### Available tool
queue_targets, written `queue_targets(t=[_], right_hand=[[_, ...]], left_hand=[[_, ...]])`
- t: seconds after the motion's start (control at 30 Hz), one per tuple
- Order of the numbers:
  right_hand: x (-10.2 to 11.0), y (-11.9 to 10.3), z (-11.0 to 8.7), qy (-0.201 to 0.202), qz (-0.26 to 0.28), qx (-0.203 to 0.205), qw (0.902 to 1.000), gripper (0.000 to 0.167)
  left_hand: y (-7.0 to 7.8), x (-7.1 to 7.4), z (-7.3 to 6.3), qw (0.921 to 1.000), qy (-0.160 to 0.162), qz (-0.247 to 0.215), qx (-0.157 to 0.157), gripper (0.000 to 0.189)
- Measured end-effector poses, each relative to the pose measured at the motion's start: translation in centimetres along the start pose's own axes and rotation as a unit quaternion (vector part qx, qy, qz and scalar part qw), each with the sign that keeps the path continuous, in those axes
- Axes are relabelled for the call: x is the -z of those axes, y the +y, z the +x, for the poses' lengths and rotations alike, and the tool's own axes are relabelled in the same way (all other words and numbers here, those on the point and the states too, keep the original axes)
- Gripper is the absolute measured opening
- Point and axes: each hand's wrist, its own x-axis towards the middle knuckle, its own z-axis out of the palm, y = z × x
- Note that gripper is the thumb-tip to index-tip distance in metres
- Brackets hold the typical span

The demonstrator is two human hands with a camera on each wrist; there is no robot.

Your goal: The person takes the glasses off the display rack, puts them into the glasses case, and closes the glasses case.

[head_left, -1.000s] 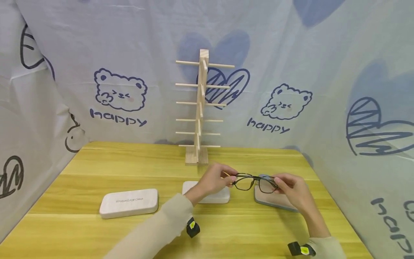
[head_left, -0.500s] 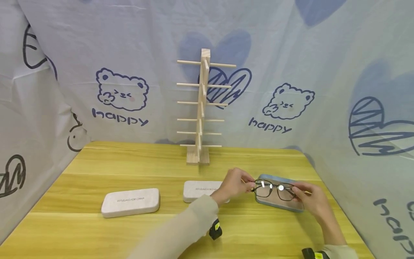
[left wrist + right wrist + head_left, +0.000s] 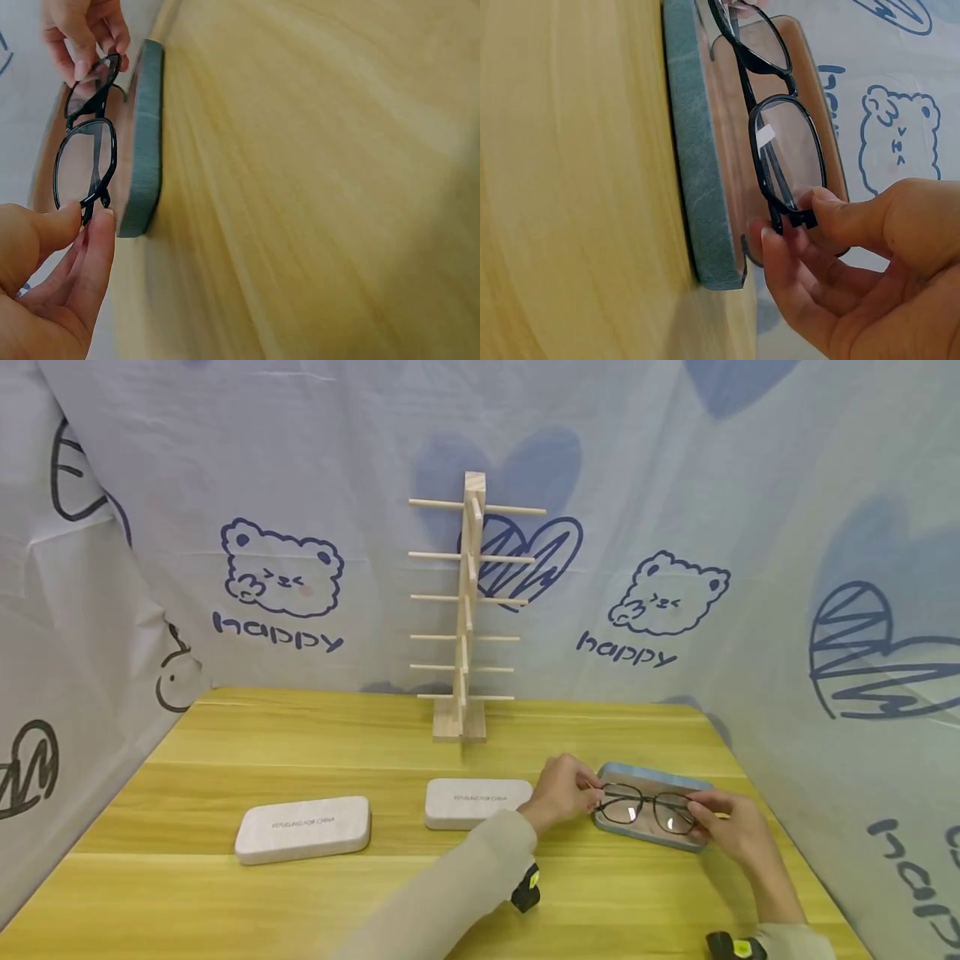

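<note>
A pair of black-framed glasses [image 3: 648, 799], with arms folded behind the lenses, is held over an eyeglass case [image 3: 660, 774] that lies open on the table. The case is blue-green outside, as its wall [image 3: 694, 150] shows in the right wrist view, and pinkish-brown inside. My left hand [image 3: 562, 789] pinches one end of the glasses between thumb and fingers. At the opposite end, my right hand [image 3: 738, 827] pinches the other corner of the frame. Whether the glasses touch the case's lining cannot be made out.
Two closed white eyeglass cases stand left of the open one: a nearer white case [image 3: 472, 802] beside my left forearm and a farther white case [image 3: 303, 829]. A wooden rack [image 3: 468, 610] with several pegs rises at the table's back. Printed cloth [image 3: 375, 460] hangs around the table.
Both hands have carried the glasses to the right and down, from left of the open case to over it. The white cases and rack stay put.
</note>
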Motion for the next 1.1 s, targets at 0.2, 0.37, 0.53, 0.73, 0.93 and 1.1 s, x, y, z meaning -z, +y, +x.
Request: queue_targets(t=[0.2, 0.37, 0.53, 0.73, 0.93, 1.1], right_hand=[[-0.3, 0.7, 0.4, 0.029, -0.048, 0.021, 0.9982, 0.022], [-0.4, 1.0, 0.6, 0.035, -0.054, 0.016, 0.9978, 0.021], [-0.4, 1.0, 0.7, 0.034, -0.055, -0.001, 0.9979, 0.022], [-0.3, 1.1, 0.8, 0.038, -0.074, -0.024, 0.9962, 0.024], [-0.4, 1.4, 0.9, 0.043, -0.082, -0.028, 0.9953, 0.020], [0.0, 1.7, 1.2, 0.026, -0.068, -0.032, 0.9968, 0.020]], left_hand=[[-0.3, -0.6, 0.4, 0.9990, 0.008, 0.043, -0.007, 0.003], [-0.4, -0.8, 0.7, 0.9975, 0.015, 0.065, -0.020, 0.003], [-0.6, -1.4, 1.0, 0.9959, 0.017, 0.089, -0.009, 0.003], [-0.6, -1.9, 0.6, 0.9940, 0.017, 0.108, 0.004, 0.003], [-0.5, -2.0, 0.4, 0.9936, 0.016, 0.111, 0.011, 0.007], [-0.4, -1.8, 0.6, 0.9924, 0.007, 0.122, 0.013, 0.007]])
